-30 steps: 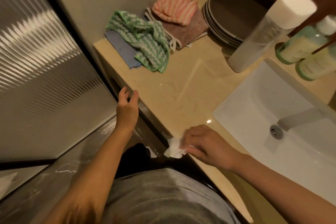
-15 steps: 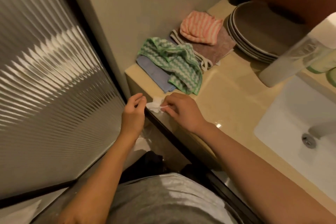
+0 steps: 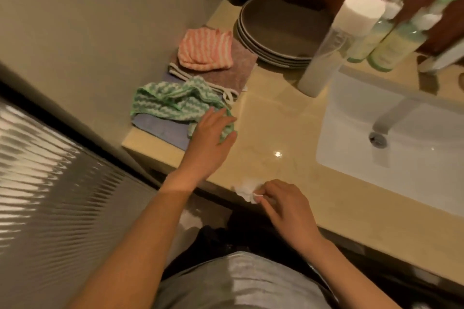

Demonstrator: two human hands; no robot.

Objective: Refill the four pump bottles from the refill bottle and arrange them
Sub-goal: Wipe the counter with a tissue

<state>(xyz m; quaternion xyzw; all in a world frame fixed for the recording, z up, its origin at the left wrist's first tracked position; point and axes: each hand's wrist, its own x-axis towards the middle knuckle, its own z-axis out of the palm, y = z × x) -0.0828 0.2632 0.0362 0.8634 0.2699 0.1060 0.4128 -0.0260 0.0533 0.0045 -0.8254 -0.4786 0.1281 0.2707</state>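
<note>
Under both grips runs the counter (image 3: 276, 118), its sink (image 3: 351, 133) beyond and right of the right grip (image 3: 283, 206). Plates (image 3: 276, 32) are stacked well beyond the left grip (image 3: 211, 138), whose straight, spread fingers lie over the near edge of a green cloth (image 3: 170, 103). The refill bottle (image 3: 334, 42) stands upright far beyond the right grip, beside the sink, two pump bottles (image 3: 399, 40) just right of it. The right grip pinches a tissue (image 3: 247, 189) at the counter's front edge.
</note>
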